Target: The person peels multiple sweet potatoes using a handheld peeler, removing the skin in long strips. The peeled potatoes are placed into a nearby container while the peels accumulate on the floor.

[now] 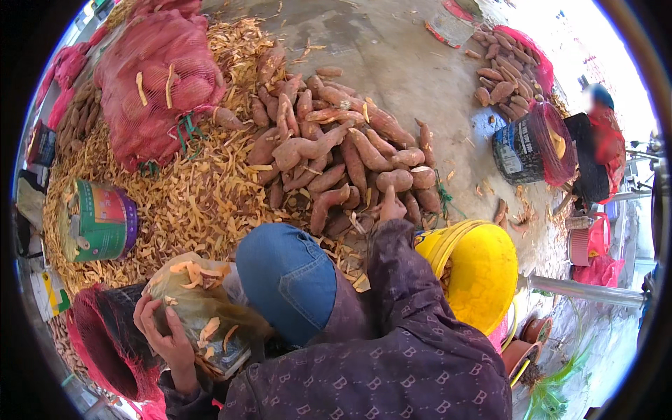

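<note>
Ahead of me lies a heap of unpeeled sweet potatoes. My right hand is at its near edge, closed on a rounded sweet potato. One finger lies against that sweet potato's near end; the other fingers are mostly hidden by the hand. At the lower left my left hand is open, fingers apart and slightly bent, with no sweet potato in it. It rests beside a cloudy plastic bag draped over my leg. Pale peelings lie on the bag.
A yellow bucket lies tilted at my right. Peelings cover the floor left of the heap. A red mesh sack stands far left, a green tub nearer. Another tub and a second heap are at right, near a person.
</note>
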A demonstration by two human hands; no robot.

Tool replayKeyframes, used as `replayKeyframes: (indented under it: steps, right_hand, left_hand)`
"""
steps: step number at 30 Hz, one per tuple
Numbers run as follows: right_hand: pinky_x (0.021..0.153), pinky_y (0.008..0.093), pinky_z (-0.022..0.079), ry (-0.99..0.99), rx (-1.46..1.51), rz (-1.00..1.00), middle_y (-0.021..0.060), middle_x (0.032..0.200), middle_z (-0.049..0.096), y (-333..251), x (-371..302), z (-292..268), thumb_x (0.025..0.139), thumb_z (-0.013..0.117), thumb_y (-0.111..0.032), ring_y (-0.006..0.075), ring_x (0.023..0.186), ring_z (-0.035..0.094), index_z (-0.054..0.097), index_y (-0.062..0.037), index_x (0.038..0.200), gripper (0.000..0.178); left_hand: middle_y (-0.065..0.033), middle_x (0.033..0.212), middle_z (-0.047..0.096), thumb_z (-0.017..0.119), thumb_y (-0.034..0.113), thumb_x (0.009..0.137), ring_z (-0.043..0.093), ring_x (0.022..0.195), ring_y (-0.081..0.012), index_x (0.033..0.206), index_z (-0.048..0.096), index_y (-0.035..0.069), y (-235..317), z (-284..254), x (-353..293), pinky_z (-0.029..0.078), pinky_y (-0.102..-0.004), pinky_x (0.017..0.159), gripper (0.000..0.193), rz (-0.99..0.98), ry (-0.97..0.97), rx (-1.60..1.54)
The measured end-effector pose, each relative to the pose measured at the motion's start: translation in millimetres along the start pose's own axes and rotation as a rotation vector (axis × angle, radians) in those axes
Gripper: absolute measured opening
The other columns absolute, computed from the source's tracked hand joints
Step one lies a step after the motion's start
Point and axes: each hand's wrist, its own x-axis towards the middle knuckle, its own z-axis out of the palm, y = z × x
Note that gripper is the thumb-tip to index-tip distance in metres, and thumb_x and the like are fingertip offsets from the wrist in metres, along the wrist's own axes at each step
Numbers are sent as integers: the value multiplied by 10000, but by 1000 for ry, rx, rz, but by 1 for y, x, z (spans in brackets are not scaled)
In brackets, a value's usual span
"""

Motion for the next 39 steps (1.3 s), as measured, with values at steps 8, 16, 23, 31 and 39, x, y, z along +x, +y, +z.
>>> replayKeyframes:
  steps: [8,16,23,31,39]
  right_hand:
    - [409,292,390,22,-425,370,85,479,504,-24,56,10,748,597,-712,176,388,447,578,-33,701,681]
    - [373,288,384,108,189,411,29,577,379,-35,79,23,775,709,-521,164,403,331,508,-105,1038,532]
    - [370,268,326,75,297,344,-12,623,419,-8,66,6,860,651,-386,130,454,402,483,-202,906,254]
    - [389,263,392,-124,231,154,35,800,555,22,-8,5,769,735,-147,114,472,462,351,-110,1336,686]
    - [391,269,417,-313,-123,-20,83,891,571,-19,-43,65,803,743,-228,119,490,506,402,-35,1298,631]
  left_hand:
    - [-191,1222,460,538,63,881,450,1137,-329,1083,488,-2,2,1,6,347,-428,993,218,-33,-34,23]
    - [-200,1189,463,542,51,856,453,1117,-341,1060,484,0,1,-2,6,342,-443,988,219,-5,-32,87]
    - [-202,1190,459,544,48,847,448,1119,-342,1054,487,2,5,-1,9,336,-448,990,220,-15,-39,72]
    - [-198,1215,438,537,49,853,430,1147,-335,1075,478,0,5,3,12,324,-446,1004,236,-29,-68,87]
    - [-190,1234,417,512,44,860,423,1161,-327,1072,471,4,8,5,17,316,-437,1013,220,-65,-114,135]
